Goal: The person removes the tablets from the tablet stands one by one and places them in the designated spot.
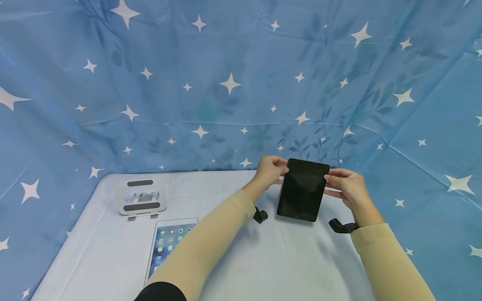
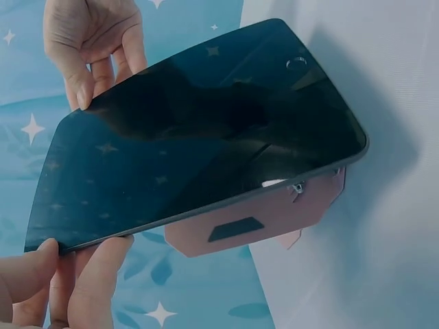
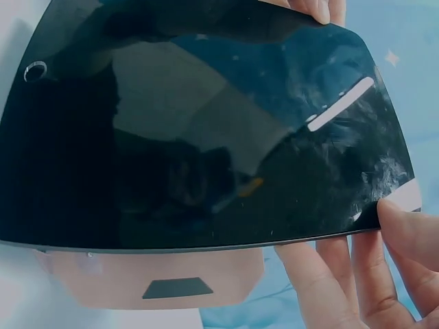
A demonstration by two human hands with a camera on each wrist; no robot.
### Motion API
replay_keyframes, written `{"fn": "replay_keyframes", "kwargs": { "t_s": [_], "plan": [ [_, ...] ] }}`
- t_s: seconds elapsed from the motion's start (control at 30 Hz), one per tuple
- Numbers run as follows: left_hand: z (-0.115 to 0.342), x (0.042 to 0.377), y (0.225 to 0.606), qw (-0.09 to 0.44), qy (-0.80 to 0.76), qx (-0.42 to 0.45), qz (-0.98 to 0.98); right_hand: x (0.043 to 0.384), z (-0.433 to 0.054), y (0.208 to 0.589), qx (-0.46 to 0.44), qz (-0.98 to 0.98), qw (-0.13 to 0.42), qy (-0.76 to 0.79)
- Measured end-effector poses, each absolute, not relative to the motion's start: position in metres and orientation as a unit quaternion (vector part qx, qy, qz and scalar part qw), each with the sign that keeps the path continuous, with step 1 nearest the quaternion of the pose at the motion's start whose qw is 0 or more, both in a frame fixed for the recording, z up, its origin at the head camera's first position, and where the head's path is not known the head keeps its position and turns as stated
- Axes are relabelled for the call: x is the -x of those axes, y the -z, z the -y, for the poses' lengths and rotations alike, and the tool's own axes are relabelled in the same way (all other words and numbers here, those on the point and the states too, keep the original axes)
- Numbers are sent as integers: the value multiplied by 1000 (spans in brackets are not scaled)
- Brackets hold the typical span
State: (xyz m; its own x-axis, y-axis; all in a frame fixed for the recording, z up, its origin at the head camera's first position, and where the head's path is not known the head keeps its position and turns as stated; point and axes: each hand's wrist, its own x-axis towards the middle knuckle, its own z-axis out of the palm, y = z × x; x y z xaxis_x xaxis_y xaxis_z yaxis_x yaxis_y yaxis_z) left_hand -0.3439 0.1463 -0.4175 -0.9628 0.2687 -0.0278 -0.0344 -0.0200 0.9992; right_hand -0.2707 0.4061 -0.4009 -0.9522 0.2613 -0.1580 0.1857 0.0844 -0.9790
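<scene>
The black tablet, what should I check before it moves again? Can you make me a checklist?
1. Left hand pinching one side of the black tablet: ok.
2. Right hand pinching the opposite side: ok.
3. Pink stand behind the tablet: ok, both wrist views show it.
4. Tablet resting on that stand: cannot tell, the tablet hides most of it.
5. Tablet straight in the head view: not ok, it slants a little.
6. White tablet apart from the black one: ok.
</scene>
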Motion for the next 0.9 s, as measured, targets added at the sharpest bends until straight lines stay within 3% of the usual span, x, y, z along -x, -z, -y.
{"fn": "replay_keyframes", "kwargs": {
  "t_s": [0.9],
  "plan": [
    [-129, 333, 433, 149, -696, -77, -698, 265, -397, 421, 159, 761, -20, -629]
  ]
}}
